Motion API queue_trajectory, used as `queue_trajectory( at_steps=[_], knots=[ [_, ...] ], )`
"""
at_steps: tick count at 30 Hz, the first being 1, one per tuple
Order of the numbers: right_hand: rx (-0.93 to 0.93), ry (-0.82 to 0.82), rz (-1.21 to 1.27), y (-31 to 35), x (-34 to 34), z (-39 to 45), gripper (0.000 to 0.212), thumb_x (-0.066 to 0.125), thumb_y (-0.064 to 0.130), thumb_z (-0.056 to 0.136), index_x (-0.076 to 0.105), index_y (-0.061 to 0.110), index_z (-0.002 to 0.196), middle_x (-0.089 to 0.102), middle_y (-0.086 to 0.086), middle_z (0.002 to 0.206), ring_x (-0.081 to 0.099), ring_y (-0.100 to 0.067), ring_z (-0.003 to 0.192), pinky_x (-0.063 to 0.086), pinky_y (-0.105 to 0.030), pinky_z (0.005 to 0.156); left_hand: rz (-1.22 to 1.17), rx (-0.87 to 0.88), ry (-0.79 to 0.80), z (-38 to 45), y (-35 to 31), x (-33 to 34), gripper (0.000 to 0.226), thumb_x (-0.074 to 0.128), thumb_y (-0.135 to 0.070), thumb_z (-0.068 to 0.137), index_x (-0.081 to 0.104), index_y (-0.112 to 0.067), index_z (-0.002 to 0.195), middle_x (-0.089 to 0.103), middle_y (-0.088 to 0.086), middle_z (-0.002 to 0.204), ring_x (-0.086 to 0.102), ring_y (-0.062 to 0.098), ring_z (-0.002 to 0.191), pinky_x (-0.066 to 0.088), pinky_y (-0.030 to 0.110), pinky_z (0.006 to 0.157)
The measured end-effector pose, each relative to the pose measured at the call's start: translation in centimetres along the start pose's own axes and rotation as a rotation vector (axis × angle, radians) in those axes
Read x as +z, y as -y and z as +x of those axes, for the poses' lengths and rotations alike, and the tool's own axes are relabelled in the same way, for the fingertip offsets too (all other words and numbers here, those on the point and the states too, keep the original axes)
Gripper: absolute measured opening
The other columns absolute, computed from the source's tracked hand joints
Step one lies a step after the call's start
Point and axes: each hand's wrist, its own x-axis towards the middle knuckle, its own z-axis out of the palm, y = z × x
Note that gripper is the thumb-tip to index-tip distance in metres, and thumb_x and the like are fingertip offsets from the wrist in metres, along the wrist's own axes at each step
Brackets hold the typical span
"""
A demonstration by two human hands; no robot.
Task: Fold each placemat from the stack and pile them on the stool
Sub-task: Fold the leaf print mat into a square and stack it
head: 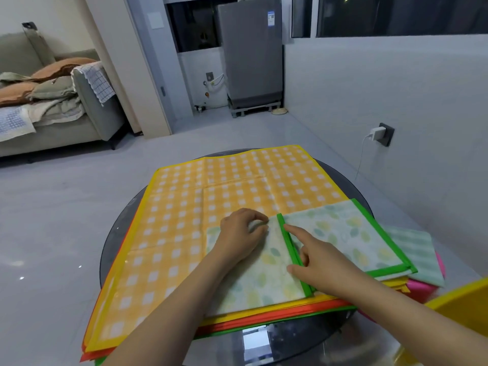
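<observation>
Both forearms reach in from the near edge. The left hand (241,233) pinches the leaf-print placemat (330,233); the right hand (314,262) grasps its green fold, atop the yellow-checked stack (211,196) on the round tabletop (303,339).

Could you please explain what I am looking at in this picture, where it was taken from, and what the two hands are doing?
There is no machine here: a person wears a wide-angle camera on the head, which looks forward and down, so the two bare arms reach in from the bottom edge. On a round dark glass table lies a stack of flat placemats; the top one is a yellow checked placemat. On it lies a partly folded leaf-print placemat with a green border. The left hand rests on its left part, fingers curled at the fabric near the fold. The right hand is at the green edge, its forefinger stretched along it and its thumb on the fabric. Further right lie a pale green striped cloth and something pink beneath. A yellow object shows at the right edge, possibly the stool.
</observation>
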Motion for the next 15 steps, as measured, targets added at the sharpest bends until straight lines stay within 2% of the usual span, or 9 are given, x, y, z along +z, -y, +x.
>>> queue_trajectory(
  at_steps=[5,8,12,15],
  knots=[
    [-0.019,0.003,-0.03,-0.3,0.0,0.2,0.068,0.057,0.021,0.088,0.022,0.041,0.143,0.045,0.008,0.068,0.046,-0.008,0.059,0.035,-0.022,0.055,0.043,-0.007,0.063,-0.6,0.5,-0.3,0.025,0.062,-0.038,0.086,0.065,-0.034,0.11,0.061,-0.008,0.119,0.049,0.017,0.116,0.037,0.047,0.1],
    [-0.002,0.016,-0.029,-0.7,-0.5,0.8,0.063,0.055,0.016,0.087,0.032,0.043,0.138,0.046,0.004,0.074,0.045,-0.01,0.063,0.037,-0.025,0.058,0.106,-0.055,0.084,-1.2,0.6,-0.8,0.031,0.063,-0.044,0.084,0.062,-0.035,0.114,0.057,-0.005,0.121,0.047,0.019,0.118,0.036,0.046,0.1],
    [-0.004,-0.012,-0.103,-1.4,-1.4,1.8,0.063,0.053,0.01,0.087,0.034,0.044,0.138,0.045,0.008,0.077,0.045,-0.009,0.064,0.036,-0.022,0.057,0.148,-0.118,0.076,-2.6,0.2,-1.6,0.035,0.066,-0.047,0.081,0.06,-0.034,0.114,0.054,-0.004,0.12,0.047,0.018,0.115,0.035,0.04,0.098],
    [0.008,-0.075,-0.133,-2.1,-1.8,3.0,0.062,0.05,0.007,0.088,0.038,0.045,0.135,0.045,0.01,0.084,0.047,-0.009,0.069,0.037,-0.023,0.058,0.157,-0.152,0.068,-3.7,-0.5,-2.2,0.04,0.068,-0.049,0.079,0.06,-0.031,0.114,0.051,-0.005,0.112,0.05,0.017,0.107,0.038,0.038,0.096]
  ],
)
